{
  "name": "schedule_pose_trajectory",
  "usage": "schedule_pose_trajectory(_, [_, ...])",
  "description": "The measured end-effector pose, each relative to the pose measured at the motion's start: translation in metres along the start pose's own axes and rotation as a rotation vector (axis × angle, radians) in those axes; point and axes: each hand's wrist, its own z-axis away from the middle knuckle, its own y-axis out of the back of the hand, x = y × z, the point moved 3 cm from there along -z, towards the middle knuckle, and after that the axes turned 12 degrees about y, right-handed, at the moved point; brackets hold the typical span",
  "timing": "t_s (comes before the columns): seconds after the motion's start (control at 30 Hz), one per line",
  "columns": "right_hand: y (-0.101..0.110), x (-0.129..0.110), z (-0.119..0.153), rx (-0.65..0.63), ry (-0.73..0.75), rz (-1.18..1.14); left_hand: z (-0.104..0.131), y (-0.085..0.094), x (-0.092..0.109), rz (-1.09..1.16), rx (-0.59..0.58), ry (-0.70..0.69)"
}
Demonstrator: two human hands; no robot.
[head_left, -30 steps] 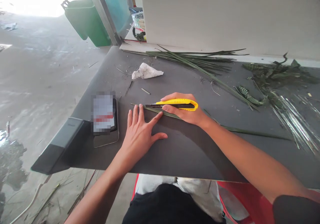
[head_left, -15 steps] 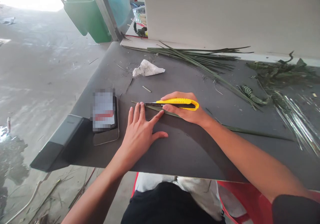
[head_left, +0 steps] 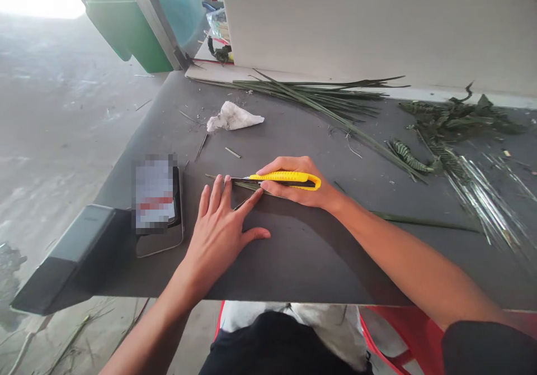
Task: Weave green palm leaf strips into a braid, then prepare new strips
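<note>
A yellow utility knife point(head_left: 289, 178) is gripped in my right hand point(head_left: 300, 182), its blade pointing left along a thin green leaf strip point(head_left: 247, 186) on the dark table. My left hand point(head_left: 222, 224) rests palm down with its fingers spread, the fingertips pressing on the strip beside the blade. The blade's tip is close to the middle fingers of my left hand. Part of the strip is hidden under the fingers and the knife.
A phone point(head_left: 157, 196) lies on the table point(head_left: 272, 269) at left. Crumpled tissue point(head_left: 235, 117), long green leaves point(head_left: 327, 98), a dark leaf pile point(head_left: 465, 119) and shiny sticks point(head_left: 486, 199) lie farther off. A green bin point(head_left: 130, 28) stands on the floor.
The view has shifted, so the table and objects sit farther left. Both hands keep about the same places on the strip, and the knife stays in my right hand.
</note>
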Motion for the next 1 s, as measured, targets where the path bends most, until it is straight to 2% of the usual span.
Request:
schedule_pose_trajectory(0.3, [0.006,0.005,0.004,-0.056,0.027,-0.074,-0.002,0.0,-0.002,-0.015,-0.029,-0.016])
schedule_pose_trajectory(0.57, [0.007,0.01,0.007,-0.059,0.017,-0.125,-0.001,-0.001,-0.003,-0.013,-0.037,-0.017])
schedule_pose_trajectory(1.0, [0.021,0.006,0.021,-0.057,-0.011,-0.1,0.0,-0.002,-0.003,-0.033,-0.045,-0.026])
